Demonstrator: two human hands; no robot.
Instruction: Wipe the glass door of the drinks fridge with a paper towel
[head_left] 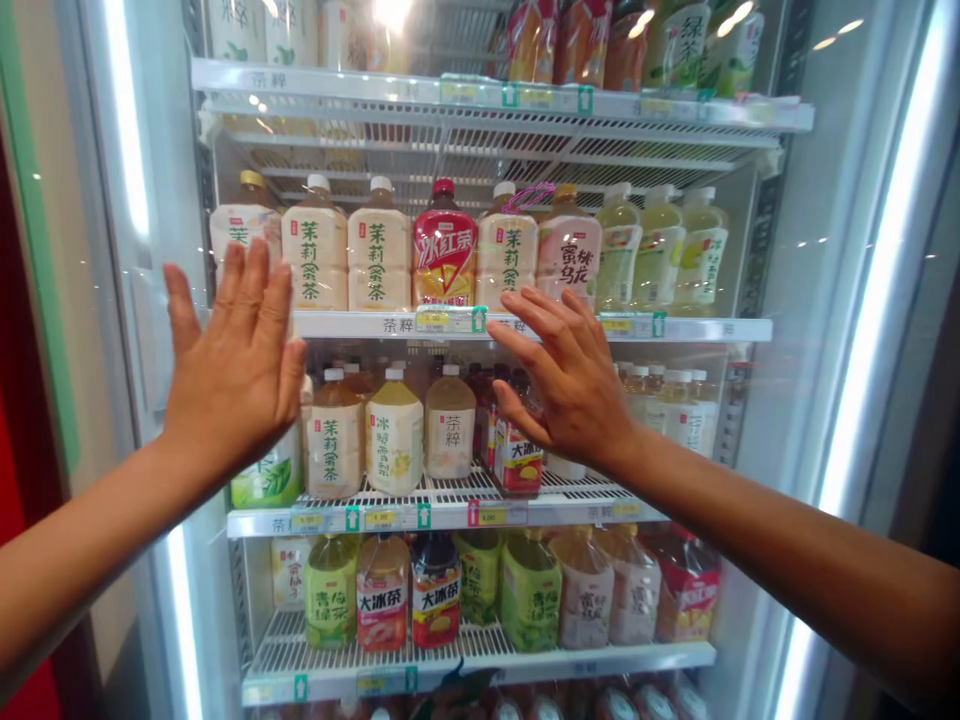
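Fingers stretched upward, my left hand (pixel 232 360) is spread in front of the left part of a drinks fridge and holds nothing. Behind it are a yellow-capped bottle (pixel 244 215), partly hidden, and a green-labelled bottle (pixel 266 480). My right hand (pixel 566 375) is also empty, its fingers apart and slightly bent, before the middle shelf edge (pixel 720 328). Nearest to its fingertips stand a cream-labelled tea bottle (pixel 507 250) and a pink-labelled bottle (pixel 568 250). It partly covers a dark bottle (pixel 521 465) one shelf lower. Whether either hand touches glass cannot be made out.
A red-labelled bottle (pixel 444 245) stands between cream-labelled ones. Lower wire shelves hold more bottles, such as a green one (pixel 531 590). Price tags line the top shelf edge (pixel 405 85). Bright light strips (pixel 874 290) run down both sides.
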